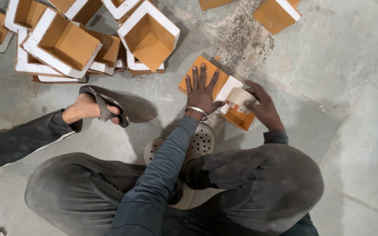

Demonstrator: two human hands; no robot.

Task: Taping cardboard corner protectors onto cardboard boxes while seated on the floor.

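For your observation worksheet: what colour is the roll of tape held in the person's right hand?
Pale cream roll of tape, in the right hand; head view.

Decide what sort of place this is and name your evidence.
Probably a small workshop floor: a pile of orange open boxes, bare concrete floor, and hands taping an orange box with a tape roll.

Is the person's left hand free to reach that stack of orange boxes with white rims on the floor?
Probably yes. The left hand lies flat on an orange box, holding nothing, and bare floor separates it from the stack of boxes. It looks like a stretch, though.
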